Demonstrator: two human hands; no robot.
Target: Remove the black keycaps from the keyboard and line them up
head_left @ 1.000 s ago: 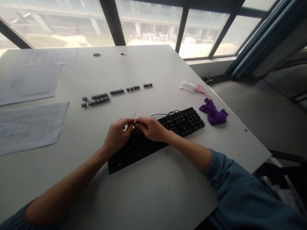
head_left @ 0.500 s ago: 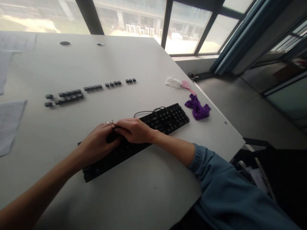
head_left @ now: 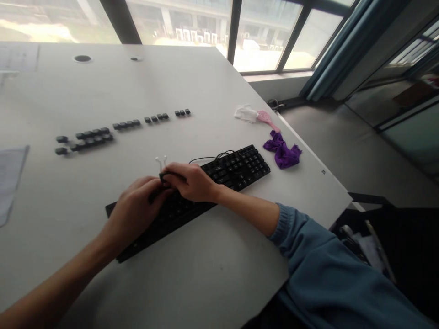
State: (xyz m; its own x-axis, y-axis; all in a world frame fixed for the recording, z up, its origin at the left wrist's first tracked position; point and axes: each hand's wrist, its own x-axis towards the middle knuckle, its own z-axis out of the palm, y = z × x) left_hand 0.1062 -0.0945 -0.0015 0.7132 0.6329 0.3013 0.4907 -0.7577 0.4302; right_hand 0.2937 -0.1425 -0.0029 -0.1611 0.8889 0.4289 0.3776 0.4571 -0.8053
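A black keyboard [head_left: 240, 167] lies at a slant on the white desk, with both of my hands over its left half. In the fingers of my right hand [head_left: 194, 182] is a keycap puller [head_left: 162, 176] with a dark body, and its two thin wire prongs point up. My left hand [head_left: 140, 198] is closed right beside it, thumb and fingers pinched together near the puller's body. What sits between the left fingertips is hidden. Loose black keycaps [head_left: 92, 134] stand in rows on the desk beyond the keyboard.
A purple cloth [head_left: 286, 155], a pink brush [head_left: 265, 117] and a white crumpled cloth [head_left: 246, 113] lie near the desk's right edge. Paper sheets [head_left: 10, 183] are at the left. A cable [head_left: 206, 158] loops behind the keyboard. Windows stand beyond the desk [head_left: 206, 87].
The puller's wire prongs have turned from lying low over the left fingers to pointing upward. My left hand has drawn slightly down and left. The whole view has shifted a little.
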